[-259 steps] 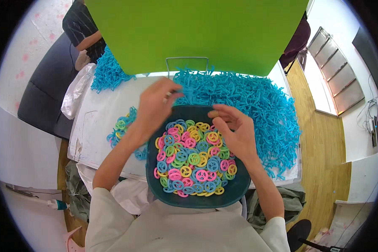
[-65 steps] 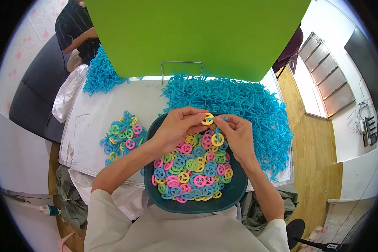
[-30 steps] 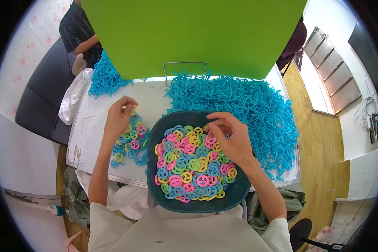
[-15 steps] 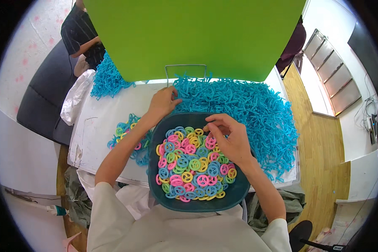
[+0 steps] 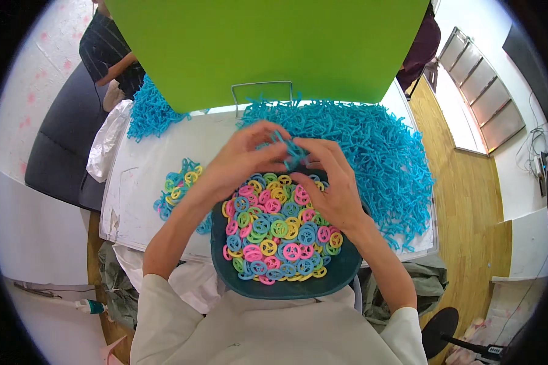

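Observation:
Above the far rim of a dark green basin (image 5: 225,271), my two hands meet around a few small blue branched plastic pieces (image 5: 294,155). My left hand (image 5: 249,159) has its fingers curled on these pieces, slightly blurred. From the other side my right hand (image 5: 332,185) grips at them with thumb and fingers; its exact hold is partly hidden. Inside the basin lie many small wheel-shaped plastic rings (image 5: 279,229) in pink, yellow, green and blue. Right behind the basin spreads a big heap of the same blue pieces (image 5: 371,152).
On the white table (image 5: 134,201), a smaller pile of coloured wheels joined with blue pieces (image 5: 179,185) lies left of the basin. A green panel (image 5: 274,48) with a wire handle (image 5: 262,83) stands at the back. Another person (image 5: 106,55) sits far left, beside another blue heap (image 5: 152,112).
My left hand has come from the heap's left edge toward the right hand, bringing blue pieces. My right hand has shifted slightly up and away from the wheels. The view has tilted slightly.

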`<action>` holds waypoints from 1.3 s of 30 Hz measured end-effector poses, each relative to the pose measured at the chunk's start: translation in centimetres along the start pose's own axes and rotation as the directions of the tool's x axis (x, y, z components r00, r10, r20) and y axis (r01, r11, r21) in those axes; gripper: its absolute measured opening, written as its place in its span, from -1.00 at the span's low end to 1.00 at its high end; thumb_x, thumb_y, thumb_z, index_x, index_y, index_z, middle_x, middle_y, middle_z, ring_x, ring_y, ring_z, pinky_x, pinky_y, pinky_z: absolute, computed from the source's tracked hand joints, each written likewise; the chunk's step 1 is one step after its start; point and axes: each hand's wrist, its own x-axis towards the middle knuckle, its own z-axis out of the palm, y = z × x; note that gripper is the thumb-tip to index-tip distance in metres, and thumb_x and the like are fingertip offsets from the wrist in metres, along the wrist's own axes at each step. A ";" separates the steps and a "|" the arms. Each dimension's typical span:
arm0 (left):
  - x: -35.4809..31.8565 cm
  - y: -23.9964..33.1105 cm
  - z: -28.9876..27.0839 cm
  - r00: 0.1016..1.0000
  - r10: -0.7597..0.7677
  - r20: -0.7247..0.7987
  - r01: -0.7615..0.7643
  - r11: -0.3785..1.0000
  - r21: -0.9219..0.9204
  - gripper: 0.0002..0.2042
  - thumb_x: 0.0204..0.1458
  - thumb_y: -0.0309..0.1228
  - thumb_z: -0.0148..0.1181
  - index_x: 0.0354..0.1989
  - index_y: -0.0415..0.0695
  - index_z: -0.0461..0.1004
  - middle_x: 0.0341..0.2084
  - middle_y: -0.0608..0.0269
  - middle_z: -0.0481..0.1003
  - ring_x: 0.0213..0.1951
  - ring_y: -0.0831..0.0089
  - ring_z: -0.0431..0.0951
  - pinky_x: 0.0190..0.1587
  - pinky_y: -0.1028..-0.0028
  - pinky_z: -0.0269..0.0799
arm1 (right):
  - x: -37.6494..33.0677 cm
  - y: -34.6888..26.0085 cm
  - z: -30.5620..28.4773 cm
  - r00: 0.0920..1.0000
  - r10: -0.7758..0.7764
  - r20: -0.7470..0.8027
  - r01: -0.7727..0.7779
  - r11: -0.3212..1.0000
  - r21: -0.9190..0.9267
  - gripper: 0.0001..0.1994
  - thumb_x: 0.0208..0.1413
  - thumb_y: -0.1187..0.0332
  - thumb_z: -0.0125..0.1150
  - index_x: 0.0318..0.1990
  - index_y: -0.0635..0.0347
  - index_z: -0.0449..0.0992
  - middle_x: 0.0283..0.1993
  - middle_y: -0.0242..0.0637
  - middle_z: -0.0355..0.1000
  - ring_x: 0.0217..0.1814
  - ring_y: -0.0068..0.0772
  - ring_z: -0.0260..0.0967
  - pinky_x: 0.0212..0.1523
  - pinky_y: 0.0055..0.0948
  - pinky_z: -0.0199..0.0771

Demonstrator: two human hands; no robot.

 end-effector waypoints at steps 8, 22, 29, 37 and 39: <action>1.2 -3.9 1.4 0.980 0.059 0.192 -0.143 0.875 0.463 -0.78 0.11 -0.34 0.15 -0.11 -0.15 0.43 -0.30 0.22 0.50 -0.25 0.35 0.52 -0.23 0.39 0.45 | -0.6 1.7 -0.4 0.945 0.297 -0.136 -0.239 0.913 0.331 -0.82 0.09 0.53 0.23 -0.14 0.28 0.50 -0.28 -0.35 0.46 -0.28 -0.56 0.43 -0.30 -0.63 0.42; -0.3 -2.8 1.4 0.983 0.185 0.000 -0.180 0.958 0.222 -0.78 0.10 -0.43 0.18 -0.08 -0.17 0.52 -0.45 0.28 0.48 -0.40 0.49 0.51 -0.37 0.52 0.46 | -0.8 1.1 -0.7 0.913 0.408 0.008 -0.379 0.840 0.388 -0.84 0.07 0.56 0.25 -0.18 0.34 0.53 -0.29 -0.32 0.52 -0.31 -0.61 0.47 -0.28 -0.63 0.46; -0.9 -2.1 2.0 0.994 0.103 0.026 -0.106 0.981 0.162 -0.76 0.17 -0.44 0.09 -0.03 -0.23 0.50 -0.33 0.28 0.53 -0.33 0.57 0.54 -0.29 0.56 0.52 | -1.0 1.3 -0.7 0.934 0.355 0.032 -0.344 0.876 0.338 -0.85 0.05 0.58 0.25 -0.19 0.31 0.55 -0.26 -0.34 0.52 -0.25 -0.63 0.46 -0.30 -0.65 0.43; 0.1 -3.8 1.5 0.980 0.199 0.006 -0.193 0.944 0.267 -0.78 0.14 -0.50 0.12 -0.06 -0.25 0.52 -0.25 0.20 0.55 -0.27 0.53 0.58 -0.24 0.56 0.55 | -0.8 1.3 -0.6 0.942 0.326 0.078 -0.335 0.917 0.215 -0.85 0.05 0.57 0.25 -0.19 0.34 0.55 -0.28 -0.30 0.53 -0.28 -0.59 0.48 -0.23 -0.59 0.50; -0.1 -3.9 2.0 0.972 0.233 -0.007 -0.221 0.932 0.286 -0.78 0.15 -0.51 0.10 -0.06 -0.26 0.52 -0.26 0.19 0.56 -0.27 0.52 0.58 -0.23 0.56 0.55 | -0.7 1.7 -0.7 0.917 0.386 0.104 -0.399 0.877 0.268 -0.85 0.06 0.56 0.25 -0.19 0.36 0.54 -0.31 -0.29 0.52 -0.30 -0.58 0.48 -0.25 -0.59 0.51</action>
